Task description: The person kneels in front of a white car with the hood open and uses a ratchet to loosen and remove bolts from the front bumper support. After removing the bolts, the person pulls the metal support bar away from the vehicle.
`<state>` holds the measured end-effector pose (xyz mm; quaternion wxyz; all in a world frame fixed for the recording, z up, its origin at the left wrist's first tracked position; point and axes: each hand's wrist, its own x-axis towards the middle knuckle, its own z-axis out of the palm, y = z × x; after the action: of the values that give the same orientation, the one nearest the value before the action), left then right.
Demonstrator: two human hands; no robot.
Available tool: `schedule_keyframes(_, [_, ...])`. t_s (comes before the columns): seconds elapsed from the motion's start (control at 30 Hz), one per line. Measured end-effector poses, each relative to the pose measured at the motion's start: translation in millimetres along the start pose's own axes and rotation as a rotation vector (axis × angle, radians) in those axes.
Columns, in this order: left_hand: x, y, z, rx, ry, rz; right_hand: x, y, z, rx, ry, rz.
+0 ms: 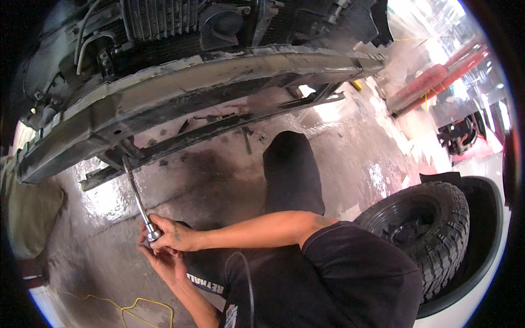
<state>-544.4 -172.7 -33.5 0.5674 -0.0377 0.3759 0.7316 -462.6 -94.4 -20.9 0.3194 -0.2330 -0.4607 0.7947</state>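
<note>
A long chrome socket extension bar point(141, 202) slants up from my hands to the underside of a dark metal bumper beam point(180, 90). Its far tip meets a bracket point(127, 150) below the beam's left part; the exact contact is too small to tell. My right hand point(178, 236) is closed around the bar's thick, round near end. Just below it, my left hand point(167, 265) cups the same end, thumb and fingers bent about it. Some of the left fingers are hidden behind the right hand.
Behind the beam are a finned radiator point(161, 19) and a black horn-shaped part point(221, 24). A lower crossbar point(202, 131) runs beneath it. My bent knee point(292, 169) is close by. A tire point(437, 235) is at right, red lift arms point(437, 79) beyond, a yellow cord point(145, 306) at lower left.
</note>
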Motion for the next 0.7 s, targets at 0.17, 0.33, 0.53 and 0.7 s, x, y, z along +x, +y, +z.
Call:
schedule_keyframes(0.17, [26, 10, -31, 0.330, -0.081, 0.215, -12, -16, -12, -0.051, -0.058, 0.057])
schedule_keyframes(0.33, [10, 9, 8, 0.557, 0.079, 0.683, -18, -29, 0, -0.459, 0.136, -0.079])
schedule_keyframes(0.53, [6, 24, 3, 0.974, -0.031, 0.888, -13, -53, -1, -0.641, -0.025, 0.067])
schedule_keyframes(0.7, [-3, 33, 4, 0.756, -0.222, 0.774, -15, -51, 20, -0.939, 0.056, -0.151])
